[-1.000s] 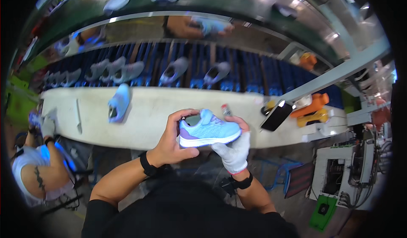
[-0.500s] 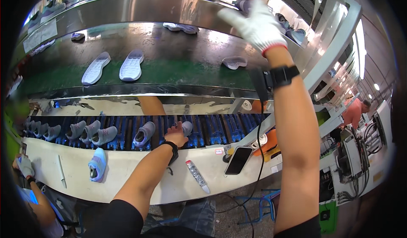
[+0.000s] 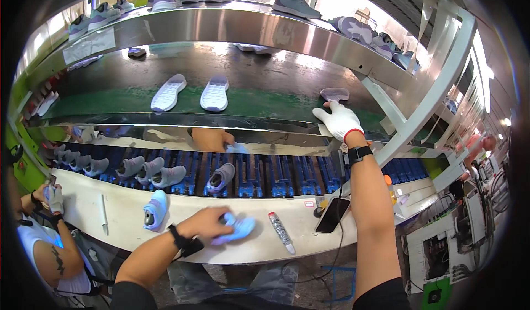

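Note:
My left hand (image 3: pixel 207 223) is closed on a light blue shoe (image 3: pixel 240 229) just above the near part of the white worktable. My right hand (image 3: pixel 339 122), in a white glove with a red cuff, reaches to the green-and-dark belt. Its thumb stands apart from the other fingers, and the fingertips come up to a pale shoe sole (image 3: pixel 334 94); I cannot tell whether they touch it. Two more white soles, a left one (image 3: pixel 169 93) and a right one (image 3: pixel 214 93), lie farther left on the belt. Another light blue shoe (image 3: pixel 155 209) rests on the table left of my left hand.
Several grey shoes sit on a blue slatted conveyor (image 3: pixel 248 175) behind the worktable (image 3: pixel 204 244). On the table are a marker-like tube (image 3: pixel 282 234), a phone (image 3: pixel 332 215) and a white stick-like tool (image 3: pixel 102 213). Finished-looking shoes line the upper metal shelf (image 3: pixel 221 25). A co-worker (image 3: pixel 52 249) is at left.
My left hand has lifted a shoe off the slatted conveyor and brought it toward me over the table. My right hand has come down from the upper shelf to the sole. The view has shifted.

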A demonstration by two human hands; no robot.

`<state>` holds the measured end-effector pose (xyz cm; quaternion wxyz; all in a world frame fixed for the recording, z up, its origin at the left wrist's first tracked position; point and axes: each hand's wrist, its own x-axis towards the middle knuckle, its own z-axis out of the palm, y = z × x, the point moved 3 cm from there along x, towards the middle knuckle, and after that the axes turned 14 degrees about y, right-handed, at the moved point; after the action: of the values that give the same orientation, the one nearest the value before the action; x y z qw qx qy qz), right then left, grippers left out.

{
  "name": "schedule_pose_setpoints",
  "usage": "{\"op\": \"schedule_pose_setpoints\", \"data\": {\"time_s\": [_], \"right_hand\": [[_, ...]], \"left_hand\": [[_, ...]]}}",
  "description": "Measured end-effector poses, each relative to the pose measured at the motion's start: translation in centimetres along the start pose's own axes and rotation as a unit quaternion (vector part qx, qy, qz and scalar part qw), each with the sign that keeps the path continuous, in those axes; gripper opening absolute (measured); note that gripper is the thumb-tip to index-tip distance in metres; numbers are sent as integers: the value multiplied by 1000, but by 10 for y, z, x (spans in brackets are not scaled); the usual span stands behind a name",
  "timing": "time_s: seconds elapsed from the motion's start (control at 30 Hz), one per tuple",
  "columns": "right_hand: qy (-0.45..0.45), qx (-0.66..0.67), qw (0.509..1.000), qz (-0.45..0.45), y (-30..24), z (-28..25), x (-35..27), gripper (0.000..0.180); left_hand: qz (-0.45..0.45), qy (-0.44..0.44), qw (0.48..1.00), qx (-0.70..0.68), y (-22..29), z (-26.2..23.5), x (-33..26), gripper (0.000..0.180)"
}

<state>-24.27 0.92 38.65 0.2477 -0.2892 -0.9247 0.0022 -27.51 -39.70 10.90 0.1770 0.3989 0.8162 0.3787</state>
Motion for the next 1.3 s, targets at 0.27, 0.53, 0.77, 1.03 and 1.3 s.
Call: {"op": "schedule_pose_setpoints", "data": {"time_s": [0.27,0.53,0.77,1.03,1.3], "right_hand": [[21,2,1000,-9,-12,3,19,78],[185,62,979,-55,3,11,4,43],[472,204,808,-288,-5,-20,-179,33],[6,689,723,49,-9,69,-377,42],[-94,728,679,21,-82,112,-450,29]], "left_hand": [[190,259,928,188,-5,5,-95,58],[267,233,934,34,65,36,-72,52],[346,315,881,-71,56,50,-117,58],[194,341,915,-97,50,43,-153,37],[157,325,915,-181,58,40,-163,16]]}}
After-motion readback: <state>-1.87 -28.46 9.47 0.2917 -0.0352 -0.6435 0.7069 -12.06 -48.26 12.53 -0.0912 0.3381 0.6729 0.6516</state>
